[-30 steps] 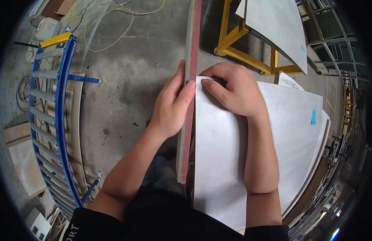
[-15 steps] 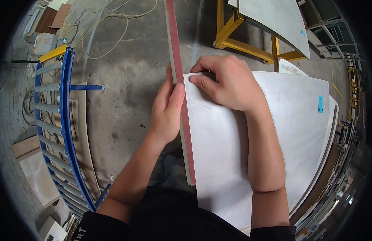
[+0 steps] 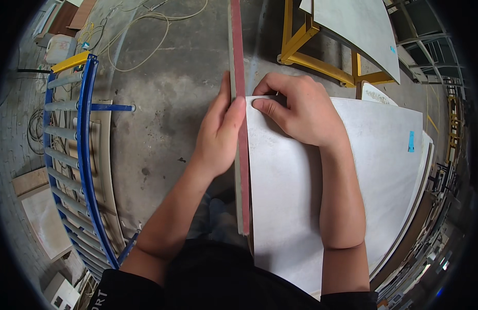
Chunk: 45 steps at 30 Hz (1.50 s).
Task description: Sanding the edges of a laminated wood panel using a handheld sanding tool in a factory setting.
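My left hand point(image 3: 218, 132) is closed around a long, thin strip with a red face and a pale grey edge point(image 3: 240, 170). Its thumb lies over the red face, and the fingers are behind the grey side. The strip runs from the top of the view down toward my body, along the left edge of a large white panel point(image 3: 288, 170). At that panel's far left corner my right hand point(image 3: 303, 111) pinches the edge, thumb on top and fingers curled over the far side. The fingertips underneath are hidden. A piece of blue tape point(image 3: 411, 141) sticks to the panel's right part.
A blue-framed roller conveyor point(image 3: 86, 155) with a yellow end stands at left. Far right, a yellow metal frame point(image 3: 316, 64) carries another white sheet point(image 3: 357, 31). A pale hose point(image 3: 161, 44) loops on the concrete floor point(image 3: 161, 119). Stacked material point(image 3: 419, 248) lines the right side.
The strip's far end has swung right, so it now stands straighter in view. My left hand has shifted slightly right with it. The right hand keeps its pinch on the white panel.
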### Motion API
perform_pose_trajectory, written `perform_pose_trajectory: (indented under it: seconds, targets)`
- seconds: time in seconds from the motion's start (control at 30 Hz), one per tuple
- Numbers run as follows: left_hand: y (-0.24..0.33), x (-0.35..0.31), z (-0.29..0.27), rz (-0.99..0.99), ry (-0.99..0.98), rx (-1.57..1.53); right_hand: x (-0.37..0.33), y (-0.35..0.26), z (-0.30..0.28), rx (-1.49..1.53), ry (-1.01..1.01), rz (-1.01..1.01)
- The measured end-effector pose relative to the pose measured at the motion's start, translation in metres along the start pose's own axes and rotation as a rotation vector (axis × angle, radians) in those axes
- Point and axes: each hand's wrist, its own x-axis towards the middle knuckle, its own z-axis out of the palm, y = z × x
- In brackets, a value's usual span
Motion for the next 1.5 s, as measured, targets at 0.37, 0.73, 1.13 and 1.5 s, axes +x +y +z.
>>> perform_pose_trajectory:
  seconds: [0.37,0.73,1.13,1.5]
  targets:
    - [-0.001,0.0,0.002,-0.027,0.015,-0.049,0.0,0.0,-0.001,0.002,-0.022,-0.006]
    - [-0.003,-0.003,0.002,0.014,0.012,0.029,0.001,0.0,0.0,0.03,-0.035,0.006]
    - [-0.008,-0.012,0.005,0.008,-0.013,0.021,0.0,0.0,-0.003,0.015,-0.043,0.025]
    - [-0.012,-0.01,0.001,-0.028,-0.026,-0.112,0.002,0.001,0.0,0.061,-0.048,-0.002]
